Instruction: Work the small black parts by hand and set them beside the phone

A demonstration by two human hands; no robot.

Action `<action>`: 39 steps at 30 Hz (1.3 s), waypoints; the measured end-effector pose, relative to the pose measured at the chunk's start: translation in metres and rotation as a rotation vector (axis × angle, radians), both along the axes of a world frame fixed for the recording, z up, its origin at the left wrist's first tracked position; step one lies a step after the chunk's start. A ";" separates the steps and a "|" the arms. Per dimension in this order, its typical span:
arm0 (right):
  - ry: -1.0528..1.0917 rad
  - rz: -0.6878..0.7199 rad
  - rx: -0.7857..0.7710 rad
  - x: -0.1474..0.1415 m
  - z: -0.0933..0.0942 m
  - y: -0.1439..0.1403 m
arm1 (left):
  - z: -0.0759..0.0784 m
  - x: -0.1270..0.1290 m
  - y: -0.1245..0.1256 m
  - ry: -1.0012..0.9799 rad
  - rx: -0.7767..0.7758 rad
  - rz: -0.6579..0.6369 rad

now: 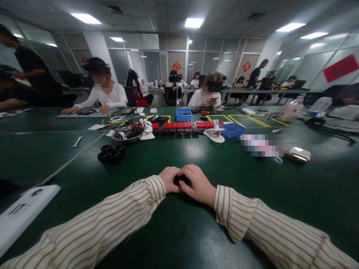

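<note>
Near the middle of the head view, a small black object (178, 180) sits between my two hands, low over the green tabletop; its kind is mostly hidden by the fingers. My left hand (169, 180) is closed around its left side. From the right, my right hand (198, 184) wraps over it, thumb in front and fingers across the top. The hands touch each other. Off to the left stands a cluster of glossy black round pieces (111, 154), apart from both hands.
Farther back are a metal bowl of black parts (127, 139), red power strips (178, 125), a white clip stand (215, 132) and blue bins (233, 130). A wrench (77, 142) lies left. A shiny case (297, 154) is at right. A white panel (25, 213) juts in. People sit opposite.
</note>
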State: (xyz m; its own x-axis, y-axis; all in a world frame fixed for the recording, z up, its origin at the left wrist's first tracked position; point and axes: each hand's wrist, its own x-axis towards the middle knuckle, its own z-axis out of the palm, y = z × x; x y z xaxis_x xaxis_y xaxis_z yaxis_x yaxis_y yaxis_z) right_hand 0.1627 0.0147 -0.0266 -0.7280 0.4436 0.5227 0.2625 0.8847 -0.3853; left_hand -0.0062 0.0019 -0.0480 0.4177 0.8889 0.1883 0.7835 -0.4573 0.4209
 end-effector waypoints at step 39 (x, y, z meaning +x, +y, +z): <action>0.077 0.258 0.038 0.001 0.003 -0.002 | 0.000 -0.004 0.003 -0.003 -0.033 -0.080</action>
